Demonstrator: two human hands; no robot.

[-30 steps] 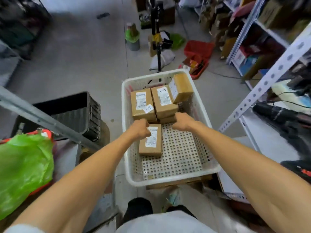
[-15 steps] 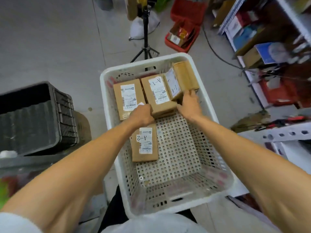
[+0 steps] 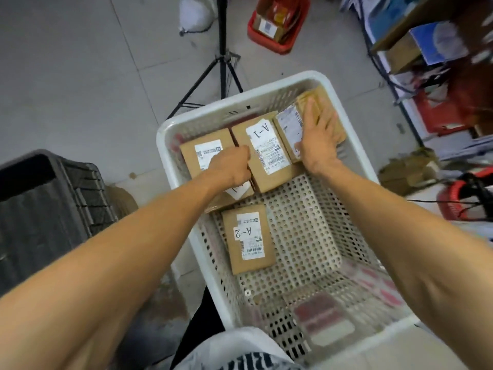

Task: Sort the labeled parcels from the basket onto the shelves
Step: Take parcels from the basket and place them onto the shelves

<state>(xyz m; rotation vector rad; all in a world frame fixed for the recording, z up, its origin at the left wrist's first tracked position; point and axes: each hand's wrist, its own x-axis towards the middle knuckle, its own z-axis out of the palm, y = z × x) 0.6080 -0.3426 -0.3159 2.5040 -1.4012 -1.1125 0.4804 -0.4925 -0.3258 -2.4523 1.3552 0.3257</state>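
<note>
Parcels: four brown cartons in white basket (image 3: 354,156); A-1 carton (image 3: 262,153) far end, A-2 carton (image 3: 248,241) mid-floor; likely light, stiff, take by long edges; left hand (image 3: 229,166) clenched on left carton (image 3: 202,153); right hand (image 3: 317,137) flat, ungripped, on tilted carton (image 3: 293,126).

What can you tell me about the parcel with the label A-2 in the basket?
The A-2 parcel is a small brown cardboard box, closed and lying flat on the perforated floor of the white basket. On its top is a white shipping label with "A-2" printed large, plus small text and a barcode. It sits alone near the basket's left wall, closer to the person than the other parcels. Neither hand touches it.
</note>
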